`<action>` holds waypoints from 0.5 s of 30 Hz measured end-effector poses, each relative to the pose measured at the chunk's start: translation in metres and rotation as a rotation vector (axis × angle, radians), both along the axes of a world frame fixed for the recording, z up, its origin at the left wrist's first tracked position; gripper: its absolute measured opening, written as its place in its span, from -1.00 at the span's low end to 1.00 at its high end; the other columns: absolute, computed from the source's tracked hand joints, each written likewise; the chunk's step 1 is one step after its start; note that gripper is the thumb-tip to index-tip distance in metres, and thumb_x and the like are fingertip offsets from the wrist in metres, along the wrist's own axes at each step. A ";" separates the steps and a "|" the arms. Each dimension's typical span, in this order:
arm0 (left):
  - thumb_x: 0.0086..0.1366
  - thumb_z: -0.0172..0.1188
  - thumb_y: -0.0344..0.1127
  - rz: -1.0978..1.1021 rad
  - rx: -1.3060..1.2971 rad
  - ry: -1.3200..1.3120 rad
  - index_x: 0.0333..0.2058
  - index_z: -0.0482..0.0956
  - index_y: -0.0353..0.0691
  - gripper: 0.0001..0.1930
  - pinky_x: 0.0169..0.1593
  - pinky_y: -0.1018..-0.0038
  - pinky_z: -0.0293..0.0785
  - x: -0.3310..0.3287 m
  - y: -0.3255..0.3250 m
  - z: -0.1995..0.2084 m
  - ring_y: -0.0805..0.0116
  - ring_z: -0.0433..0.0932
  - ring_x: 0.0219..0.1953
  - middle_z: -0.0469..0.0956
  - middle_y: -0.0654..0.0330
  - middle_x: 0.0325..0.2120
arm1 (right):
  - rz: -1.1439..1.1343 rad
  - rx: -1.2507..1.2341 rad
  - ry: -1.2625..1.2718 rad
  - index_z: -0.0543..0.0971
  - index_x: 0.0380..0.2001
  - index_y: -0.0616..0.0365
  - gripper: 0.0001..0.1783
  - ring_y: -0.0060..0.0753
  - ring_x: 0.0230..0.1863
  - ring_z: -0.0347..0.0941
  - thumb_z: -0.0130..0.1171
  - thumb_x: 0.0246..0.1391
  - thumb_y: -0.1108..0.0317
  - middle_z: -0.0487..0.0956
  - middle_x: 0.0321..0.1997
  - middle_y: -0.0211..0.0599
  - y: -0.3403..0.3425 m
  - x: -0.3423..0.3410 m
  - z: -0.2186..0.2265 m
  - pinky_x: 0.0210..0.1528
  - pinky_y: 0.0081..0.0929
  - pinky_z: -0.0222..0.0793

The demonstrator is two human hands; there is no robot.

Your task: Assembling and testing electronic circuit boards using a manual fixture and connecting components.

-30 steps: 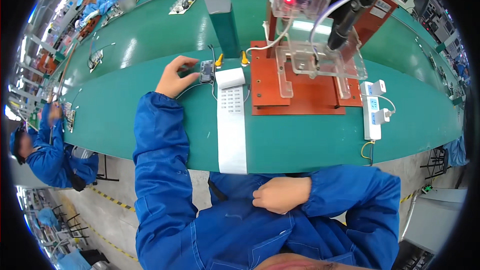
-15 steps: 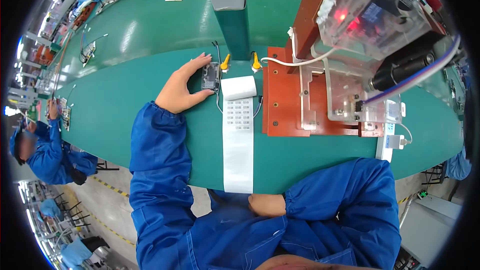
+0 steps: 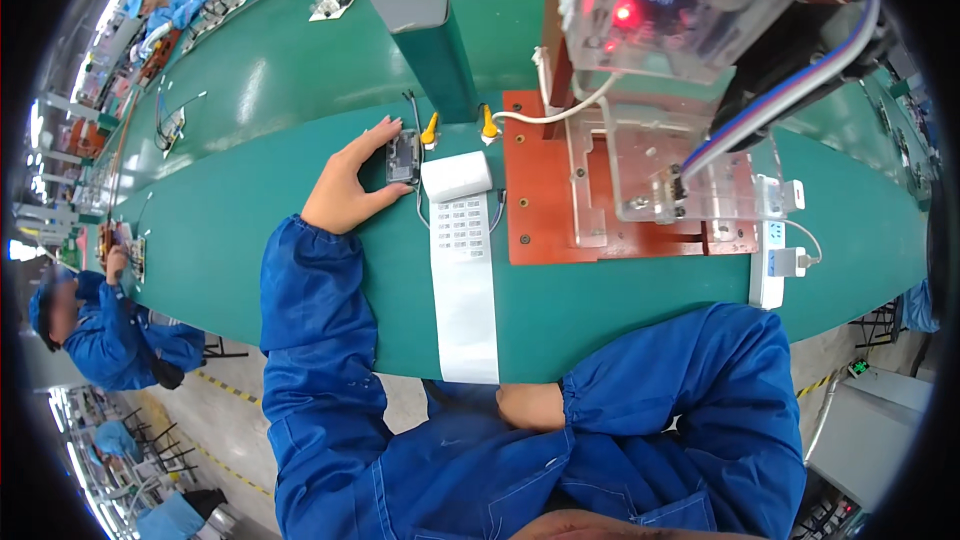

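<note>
My left hand lies on the green bench with thumb and fingers spanning a small dark box in a clear case. Its thumb touches the near end and the fingertips are at the far end. Just right of the box, a strip of white label sheet runs to the near bench edge, its far end curled into a roll. Small printed labels sit in rows below the curl. My right hand rests low at the bench's near edge, close to my body, with its fingers hidden.
A reddish-brown fixture base with a clear plastic housing and lit red lamps stands at right. Two yellow-levered switches sit beside a grey-green post. A white power strip lies farther right. A co-worker sits at left.
The view has swung slightly, so the bench items appear farther left. My left hand keeps its place around the box, and my right hand remains at the bench edge.
</note>
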State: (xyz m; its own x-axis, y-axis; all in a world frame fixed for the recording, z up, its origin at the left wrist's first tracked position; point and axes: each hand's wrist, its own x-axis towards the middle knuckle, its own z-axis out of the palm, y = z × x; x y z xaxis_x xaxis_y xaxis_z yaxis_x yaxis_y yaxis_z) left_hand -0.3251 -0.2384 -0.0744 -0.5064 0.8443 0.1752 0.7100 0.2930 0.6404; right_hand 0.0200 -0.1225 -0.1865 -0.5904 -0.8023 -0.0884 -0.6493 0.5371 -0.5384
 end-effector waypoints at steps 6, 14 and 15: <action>-0.03 0.45 -0.41 -0.012 0.025 -0.037 0.20 0.40 -0.34 -0.25 0.39 0.26 0.16 0.005 0.002 -0.004 0.03 0.26 0.36 0.42 -0.11 0.21 | 1.046 -0.365 0.224 0.63 -0.64 0.21 -0.74 0.02 -0.58 0.53 0.17 -0.16 0.22 0.57 -0.63 -0.01 -0.017 -0.050 -0.034 -0.50 0.03 0.45; -0.02 0.43 -0.40 0.017 -0.037 -0.033 0.23 0.37 -0.34 -0.23 0.39 0.28 0.14 0.008 0.003 0.002 0.02 0.28 0.35 0.36 -0.14 0.25 | 0.045 -0.399 -0.051 0.58 -0.68 0.21 -0.70 0.10 -0.69 0.44 0.19 -0.16 0.17 0.52 -0.69 -0.01 0.006 -0.006 -0.012 -0.59 0.09 0.36; -0.02 0.43 -0.40 0.013 -0.041 -0.018 0.23 0.38 -0.34 -0.23 0.39 0.28 0.14 0.008 0.004 0.002 0.02 0.28 0.35 0.36 -0.13 0.26 | 0.043 -0.399 -0.050 0.58 -0.68 0.21 -0.70 0.10 -0.69 0.44 0.19 -0.16 0.17 0.52 -0.69 -0.01 0.004 -0.005 -0.019 -0.59 0.09 0.36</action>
